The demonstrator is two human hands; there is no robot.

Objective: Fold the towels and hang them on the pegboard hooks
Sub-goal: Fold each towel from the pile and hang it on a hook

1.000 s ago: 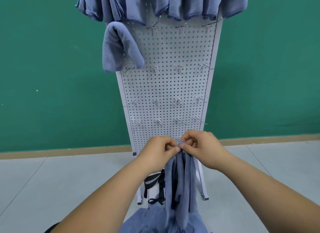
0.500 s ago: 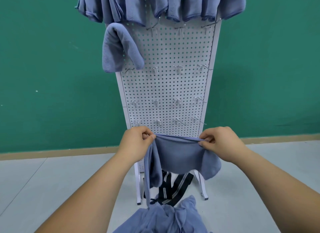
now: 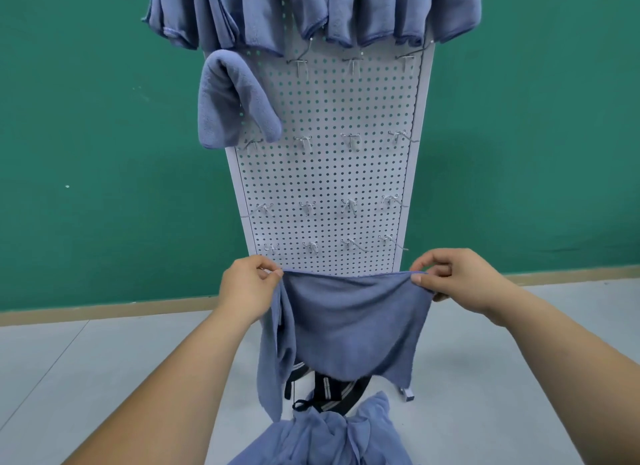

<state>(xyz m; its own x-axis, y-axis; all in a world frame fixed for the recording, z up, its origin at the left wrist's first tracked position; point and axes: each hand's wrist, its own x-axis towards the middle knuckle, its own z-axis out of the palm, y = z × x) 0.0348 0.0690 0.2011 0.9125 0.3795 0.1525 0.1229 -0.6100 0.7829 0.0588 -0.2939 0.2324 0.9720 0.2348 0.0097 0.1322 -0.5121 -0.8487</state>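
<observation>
**Blue towel (image 3: 353, 322) held open before a white pegboard (image 3: 329, 174)**

Two hands hold the towel by its top edge, spread wide between them, low in front of the pegboard. The left hand (image 3: 247, 286) pinches the left corner between thumb and fingers, its grip clenched on the cloth. The right hand (image 3: 460, 277) pinches the right corner, its grip likewise grasping the towel. The towel's left side hangs lower in a loose fold. Bare metal hooks (image 3: 306, 206) stand in rows above the hands. A folded towel (image 3: 232, 97) hangs at the board's upper left, and top towels (image 3: 311, 7) hang along its upper edge. A pile (image 3: 329, 437) of blue cloth lies below, near a black striped strap (image 3: 329, 390).
</observation>
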